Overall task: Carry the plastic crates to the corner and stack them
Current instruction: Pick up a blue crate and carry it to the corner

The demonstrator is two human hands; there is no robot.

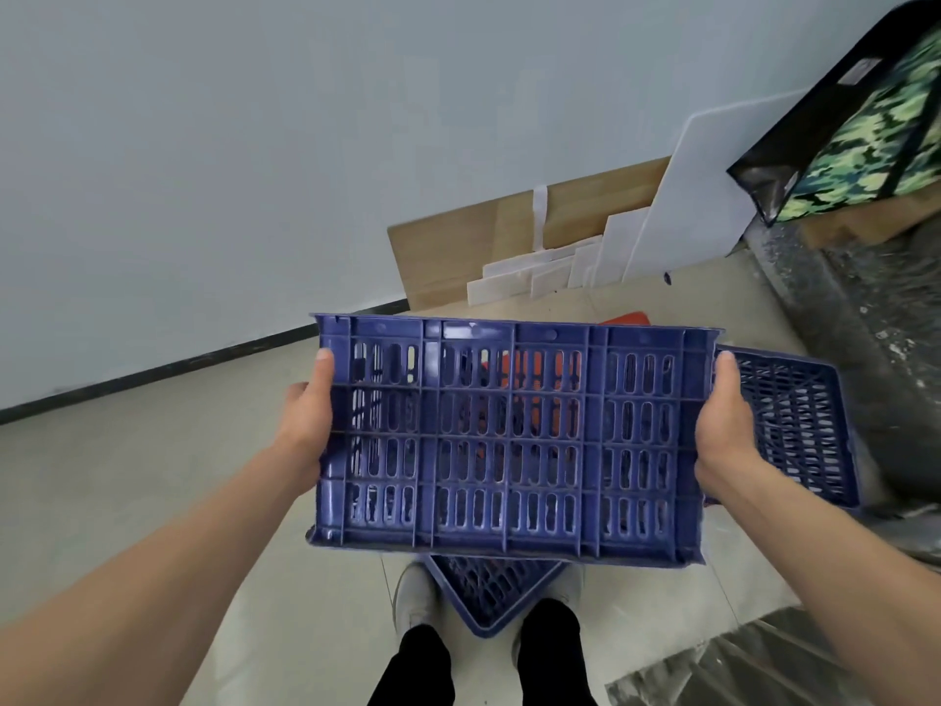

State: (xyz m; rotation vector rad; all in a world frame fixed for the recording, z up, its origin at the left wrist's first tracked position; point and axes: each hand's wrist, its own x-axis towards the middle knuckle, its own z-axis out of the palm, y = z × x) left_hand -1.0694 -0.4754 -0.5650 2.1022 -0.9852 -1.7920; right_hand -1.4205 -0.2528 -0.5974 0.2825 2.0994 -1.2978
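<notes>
While I'm watching head view, blue crate is hanging tipped at waist height, slotted long wall facing camera. Left hand and right hand are each clamping one short end, thumbs lying over front edge, likely keeping load balanced for carrying. Second crate is peeking out behind right hand; third is lying on floor between shoes. Fingers are hiding behind end walls; orange thing beyond, possibly another crate, is mostly blocked.

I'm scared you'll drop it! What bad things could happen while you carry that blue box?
The crate on the floor lies right by the shoes, so tripping seems possible. The held crate blocks the view ahead. Both hands, left and right, grip only its ends, so it might slip.
</notes>
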